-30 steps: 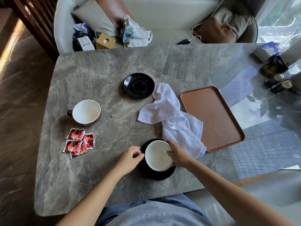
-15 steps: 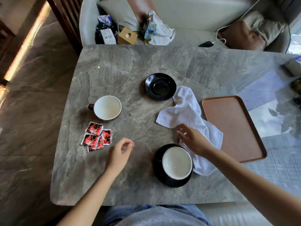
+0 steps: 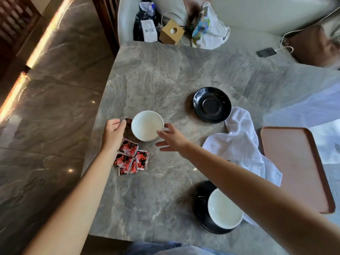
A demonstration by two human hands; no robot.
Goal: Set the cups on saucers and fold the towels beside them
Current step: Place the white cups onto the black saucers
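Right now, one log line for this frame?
phase: reaching second cup | left hand: at handle | right hand: open at rim | empty saucer | towels: unfolded

Daylight enters from the right, washing the desk (image 3: 165, 74) pale there, with a bluish window reflection glaring across its far right surface. A warm orange streak of sunlight lies along the floor (image 3: 36, 126) at the left. Shadows are soft: the black saucer (image 3: 212, 104) and the white cup (image 3: 147, 125) cast faint dark patches toward the left. Wide-angle distortion bends the desk edges and stretches both forearms at the bottom. The nearer cup (image 3: 225, 208) and the right hand (image 3: 172, 139) look slightly motion-blurred.
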